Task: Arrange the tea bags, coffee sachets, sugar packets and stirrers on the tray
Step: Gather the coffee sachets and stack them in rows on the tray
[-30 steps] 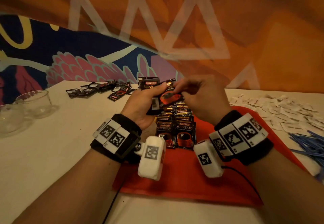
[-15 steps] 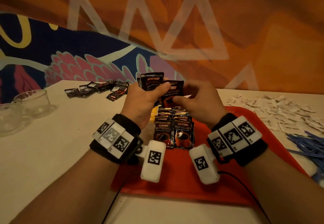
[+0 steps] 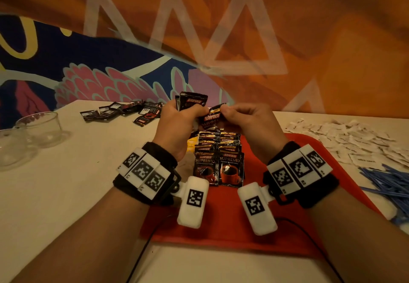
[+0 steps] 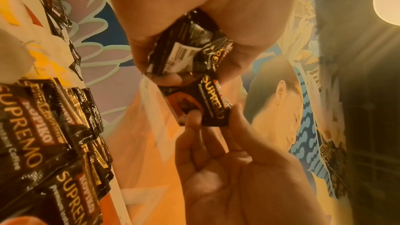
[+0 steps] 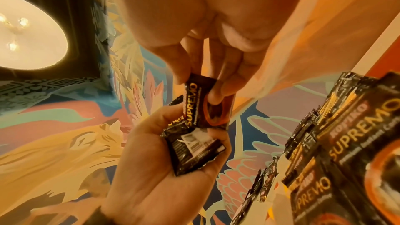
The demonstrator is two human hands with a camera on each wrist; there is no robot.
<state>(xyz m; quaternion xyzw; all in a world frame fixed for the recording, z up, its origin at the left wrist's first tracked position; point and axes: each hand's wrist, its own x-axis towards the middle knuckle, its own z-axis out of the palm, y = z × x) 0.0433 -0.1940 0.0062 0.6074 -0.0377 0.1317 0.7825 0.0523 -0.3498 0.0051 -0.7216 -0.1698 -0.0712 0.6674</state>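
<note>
— Pinched between thumb and fingertips of right hand (image 3: 250,127): one Kopiko Supremo sachet (image 3: 211,120), held up above the tray (image 3: 221,227), label side toward the wrists.

— And left hand (image 3: 179,127)?

— Curled round a small bunch of sachets (image 3: 192,102), tops sticking up past the knuckles; barcode side of one showing in the left wrist view (image 4: 184,54). Thumb lying against the upper edge of the single sachet too, so touched by both hands.

— Confirmed from the right wrist?

— Yes. Single sachet (image 5: 205,107) gripped at its top edge by right fingers (image 5: 216,95), lower end meeting the bunch (image 5: 192,151) in the left palm (image 5: 151,168).

— On the tray?

— Two neat columns of coffee sachets (image 3: 219,158), overlapping like shingles, nearest pair fully readable. Lying on the red surface directly under the hands, between the wrists.

— Elsewhere on the table (image 3: 66,183)?

— Loose dark sachets (image 3: 124,112) scattered far left. White sugar packets (image 3: 354,141) heaped right of the tray, blue stirrers (image 3: 389,183) piled just nearer. Two glass bowls (image 3: 33,132) at the left edge, well apart from the tray.
</note>
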